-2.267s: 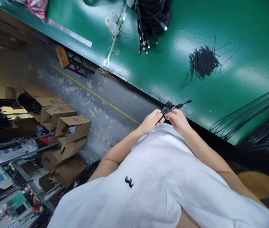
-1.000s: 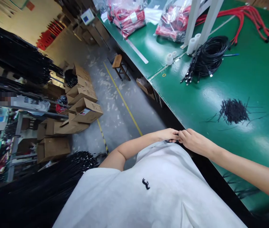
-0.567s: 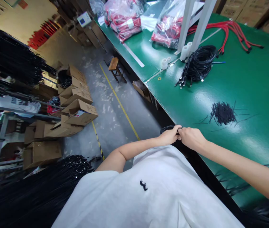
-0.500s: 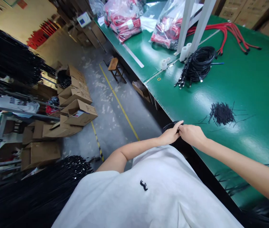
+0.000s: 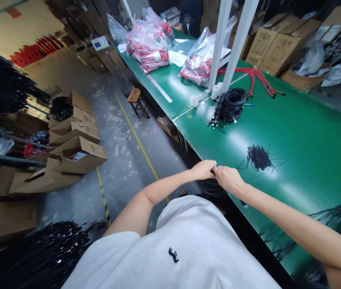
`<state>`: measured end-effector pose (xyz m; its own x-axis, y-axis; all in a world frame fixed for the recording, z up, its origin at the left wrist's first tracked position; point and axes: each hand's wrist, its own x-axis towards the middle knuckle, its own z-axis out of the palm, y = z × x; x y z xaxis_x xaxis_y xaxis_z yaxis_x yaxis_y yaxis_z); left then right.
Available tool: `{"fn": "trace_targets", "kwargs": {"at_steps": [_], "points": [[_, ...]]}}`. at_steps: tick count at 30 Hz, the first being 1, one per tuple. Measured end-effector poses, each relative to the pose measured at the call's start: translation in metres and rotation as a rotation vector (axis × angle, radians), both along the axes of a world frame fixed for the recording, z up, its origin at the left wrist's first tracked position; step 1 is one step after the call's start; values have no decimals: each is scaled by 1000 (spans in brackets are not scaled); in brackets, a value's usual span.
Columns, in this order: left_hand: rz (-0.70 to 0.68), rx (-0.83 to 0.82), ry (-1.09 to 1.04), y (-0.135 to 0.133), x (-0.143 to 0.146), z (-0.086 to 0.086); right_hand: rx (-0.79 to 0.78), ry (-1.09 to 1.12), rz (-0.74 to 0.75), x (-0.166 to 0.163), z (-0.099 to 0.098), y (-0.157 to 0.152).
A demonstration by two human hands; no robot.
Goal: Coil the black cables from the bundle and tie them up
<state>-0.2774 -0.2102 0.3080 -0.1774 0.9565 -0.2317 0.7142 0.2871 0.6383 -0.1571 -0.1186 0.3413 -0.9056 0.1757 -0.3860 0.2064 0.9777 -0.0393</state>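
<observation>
At the hands' meeting point: a black cable bundle [image 5: 213, 188] hangs just under both hands, at the near edge of the green desk [image 5: 293, 132].
Bundle's look: thin, dark, glossy cable wound into a small round loop; only a short dark bit shows between the fingertips, and the hands cover the top of the bundle.
Left hand [image 5: 203, 169]: fingers curled and pinched on the top of the bundle, knuckles up.
Right hand [image 5: 229, 179]: fingers closed on the same spot, its fingertips touching the left hand's.
Beyond the right hand: a loose pile of short black ties [image 5: 258, 156] on the desk.
Farther from the hands: a large coil of black cables [image 5: 232, 103], plugs fanned out toward the desk edge.
Left of the left hand: cardboard boxes [image 5: 76, 152] on the floor.
</observation>
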Motion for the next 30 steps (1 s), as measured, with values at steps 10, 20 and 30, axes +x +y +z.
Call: {"fn": "trace_targets", "kwargs": {"at_steps": [10,20,30], "points": [[75,208,-13,-42,-5,-31,-6,-9,87,-11,-23,-12],[445,-60,-592,-28,17,-59,-126,2,-136,-42,-45,-8],[974,340,-1491,2,21,-62,-538,304,-654,-33,-32,-14]]}}
